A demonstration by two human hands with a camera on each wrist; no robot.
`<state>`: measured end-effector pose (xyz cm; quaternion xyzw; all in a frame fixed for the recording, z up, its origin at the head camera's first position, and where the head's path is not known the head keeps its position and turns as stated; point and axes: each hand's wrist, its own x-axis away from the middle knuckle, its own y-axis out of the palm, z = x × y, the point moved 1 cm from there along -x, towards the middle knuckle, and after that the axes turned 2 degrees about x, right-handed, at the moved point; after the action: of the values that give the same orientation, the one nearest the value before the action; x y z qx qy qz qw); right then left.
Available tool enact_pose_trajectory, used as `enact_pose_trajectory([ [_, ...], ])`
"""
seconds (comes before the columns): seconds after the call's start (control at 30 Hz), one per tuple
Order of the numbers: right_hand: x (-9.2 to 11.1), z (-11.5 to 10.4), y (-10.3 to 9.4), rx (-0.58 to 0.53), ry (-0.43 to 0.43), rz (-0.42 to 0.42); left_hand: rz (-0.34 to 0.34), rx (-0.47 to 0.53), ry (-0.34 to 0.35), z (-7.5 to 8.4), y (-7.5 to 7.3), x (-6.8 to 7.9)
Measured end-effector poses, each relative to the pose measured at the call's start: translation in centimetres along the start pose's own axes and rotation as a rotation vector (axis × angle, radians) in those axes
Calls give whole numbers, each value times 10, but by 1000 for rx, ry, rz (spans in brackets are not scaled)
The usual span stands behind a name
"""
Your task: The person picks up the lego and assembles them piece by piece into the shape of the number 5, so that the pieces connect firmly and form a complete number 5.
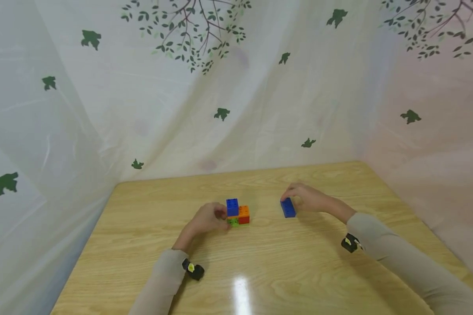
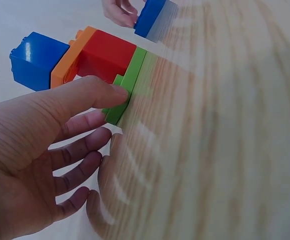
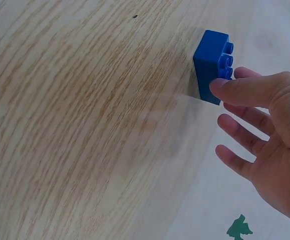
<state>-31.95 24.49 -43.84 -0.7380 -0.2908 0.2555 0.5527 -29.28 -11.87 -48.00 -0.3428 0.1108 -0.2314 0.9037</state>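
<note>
A small stack of toy building bricks stands on the table: a green plate (image 2: 133, 75) at the bottom, a red brick (image 2: 107, 54) on it, an orange plate (image 2: 71, 56) above, and a blue square brick (image 1: 232, 207) on top. My left hand (image 1: 210, 218) pinches the near left end of the green plate between thumb and index finger, its other fingers loosely bent. To the right of the stack, a separate blue rectangular brick (image 3: 210, 62) rests on the table, studs up. My right hand (image 1: 305, 197) pinches its far end between thumb and index finger.
The wooden table (image 1: 284, 262) is bounded behind and at the sides by a pale curtain (image 1: 173, 131) with printed leaves and branches. A black camera (image 1: 193, 270) is strapped to the left wrist, another (image 1: 350, 243) to the right.
</note>
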Motion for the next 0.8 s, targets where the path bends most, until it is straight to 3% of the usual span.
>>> enact_pose_trajectory([
  [0.8, -4, -7, 6, 12, 8, 47, 21, 0, 0, 0, 1, 1],
])
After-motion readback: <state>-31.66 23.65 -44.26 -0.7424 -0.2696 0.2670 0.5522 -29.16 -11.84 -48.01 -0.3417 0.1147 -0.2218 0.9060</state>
